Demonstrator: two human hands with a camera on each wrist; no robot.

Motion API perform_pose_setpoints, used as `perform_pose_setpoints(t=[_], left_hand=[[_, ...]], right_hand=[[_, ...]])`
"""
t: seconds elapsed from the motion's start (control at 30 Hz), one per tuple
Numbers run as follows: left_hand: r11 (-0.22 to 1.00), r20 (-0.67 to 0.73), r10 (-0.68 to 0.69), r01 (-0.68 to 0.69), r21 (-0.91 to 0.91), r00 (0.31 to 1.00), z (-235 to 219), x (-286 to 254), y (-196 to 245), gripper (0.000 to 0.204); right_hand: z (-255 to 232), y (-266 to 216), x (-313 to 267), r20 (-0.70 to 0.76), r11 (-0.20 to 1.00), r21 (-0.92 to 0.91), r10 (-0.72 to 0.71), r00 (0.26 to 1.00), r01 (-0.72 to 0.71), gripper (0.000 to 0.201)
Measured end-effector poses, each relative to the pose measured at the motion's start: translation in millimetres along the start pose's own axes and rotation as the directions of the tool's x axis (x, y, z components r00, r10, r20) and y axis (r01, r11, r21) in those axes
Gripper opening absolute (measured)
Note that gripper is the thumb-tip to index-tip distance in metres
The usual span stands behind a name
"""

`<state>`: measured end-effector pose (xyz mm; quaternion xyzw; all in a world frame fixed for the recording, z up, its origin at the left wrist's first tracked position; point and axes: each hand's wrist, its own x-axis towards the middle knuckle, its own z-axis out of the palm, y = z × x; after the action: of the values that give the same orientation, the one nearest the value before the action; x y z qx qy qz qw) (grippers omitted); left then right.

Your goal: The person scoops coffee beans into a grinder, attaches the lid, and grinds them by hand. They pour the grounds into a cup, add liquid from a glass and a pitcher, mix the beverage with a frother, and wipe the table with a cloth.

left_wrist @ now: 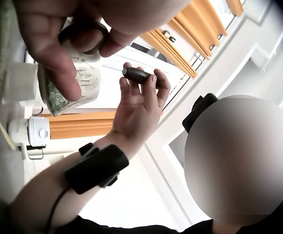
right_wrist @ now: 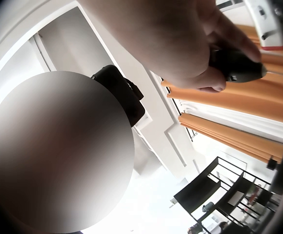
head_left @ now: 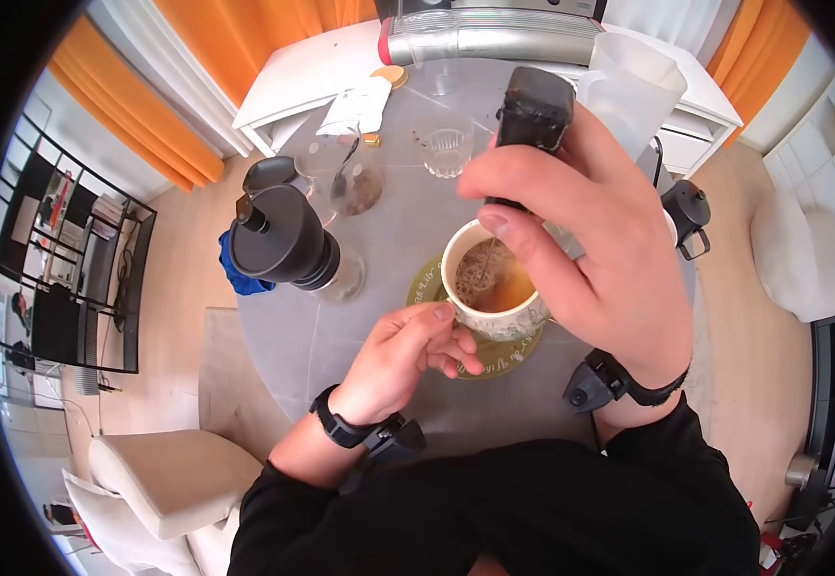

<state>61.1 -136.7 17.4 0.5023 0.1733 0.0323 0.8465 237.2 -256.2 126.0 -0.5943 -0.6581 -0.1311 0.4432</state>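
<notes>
In the head view a patterned cup (head_left: 502, 324) with brown, frothy liquid (head_left: 483, 274) stands on a green round mat (head_left: 425, 283). My right hand (head_left: 595, 226) grips a black handheld device (head_left: 535, 106) above it, with a thin shaft running down into the liquid. My left hand (head_left: 403, 360) pinches the cup's handle at the near left side. The left wrist view shows the left fingers (left_wrist: 66, 85) round the handle beside the cup (left_wrist: 88, 80), and the right hand (left_wrist: 139, 107) upright around the device (left_wrist: 137, 75). In the right wrist view the device (right_wrist: 236, 66) sits in the right hand (right_wrist: 180, 48).
A black-topped grinder (head_left: 283, 240) stands left of the cup on the grey table (head_left: 388, 422). Behind are a glass with a spoon (head_left: 355, 187), an empty glass (head_left: 446, 149) and a clear pitcher (head_left: 629, 86). A black kettle (head_left: 688, 206) is at the right.
</notes>
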Motion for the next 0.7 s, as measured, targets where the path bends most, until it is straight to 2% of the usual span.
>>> perform_pose_setpoints(t=[0.07, 0.23, 0.43, 0.57, 0.7], left_hand=[[0.998, 0.050, -0.040, 0.043, -0.051, 0.998, -2, -5, 4, 0.033], [0.981, 0.131, -0.129, 0.146, -0.127, 0.983, -4, -20, 3, 0.037], [0.957, 0.164, -0.210, 0.237, -0.167, 0.964, -1, -32, 7, 0.040], [0.961, 0.176, -0.185, 0.215, -0.174, 0.967, 6, -37, 4, 0.041], [0.987, 0.113, -0.147, 0.154, -0.048, 0.983, 1, -38, 0, 0.040]], right_hand=[[1, -1, 1, 0.080, 0.999, -0.036, 0.026, 0.996, -0.023, 0.020], [9, 1, -1, 0.081, 1.000, 0.021, 0.015, 0.997, -0.016, 0.019], [9, -2, -3, 0.094, 0.996, 0.092, 0.010, 0.996, -0.018, 0.016], [7, -4, -5, 0.098, 0.994, 0.108, 0.018, 0.995, -0.029, 0.017], [6, -5, -6, 0.102, 0.994, 0.106, 0.012, 0.995, -0.022, 0.018]])
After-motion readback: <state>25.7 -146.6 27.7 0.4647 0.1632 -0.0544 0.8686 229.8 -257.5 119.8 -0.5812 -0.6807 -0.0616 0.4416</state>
